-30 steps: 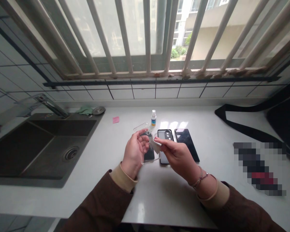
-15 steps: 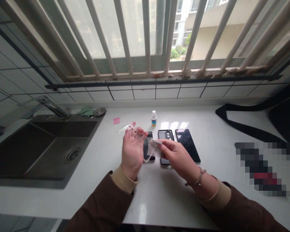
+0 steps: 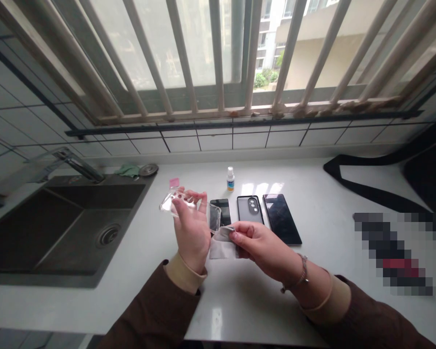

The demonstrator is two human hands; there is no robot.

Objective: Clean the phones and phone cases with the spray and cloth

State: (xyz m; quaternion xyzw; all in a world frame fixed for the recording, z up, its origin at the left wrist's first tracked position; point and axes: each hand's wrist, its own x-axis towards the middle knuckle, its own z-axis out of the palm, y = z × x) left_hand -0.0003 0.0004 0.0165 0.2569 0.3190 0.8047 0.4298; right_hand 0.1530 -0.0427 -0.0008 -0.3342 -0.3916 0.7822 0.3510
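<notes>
My left hand [image 3: 191,228] holds a clear phone case [image 3: 167,204] palm up, its thumb on one end with the camera holes. Between the fingers and thumb of my right hand [image 3: 252,240] is pinched a grey cleaning cloth [image 3: 223,244] with a zigzag edge, hanging at the near end of the case. Behind the hands a dark phone [image 3: 223,207] lies on the counter, partly hidden by the case. Beside it lie a black-rimmed phone case [image 3: 244,208] and, farther right, a black tablet-like device [image 3: 282,218].
A small white-capped bottle [image 3: 230,180] stands behind the phones on the white counter [image 3: 218,295]. A pink paper piece [image 3: 174,182] lies behind my left hand. At left is a dark sink [image 3: 94,213] with a faucet [image 3: 82,166]; a black strap [image 3: 370,194] lies at right.
My left hand has moved left and turned the clear case flatter. My right hand has lowered slightly toward me, and more of the cloth now hangs in view.
</notes>
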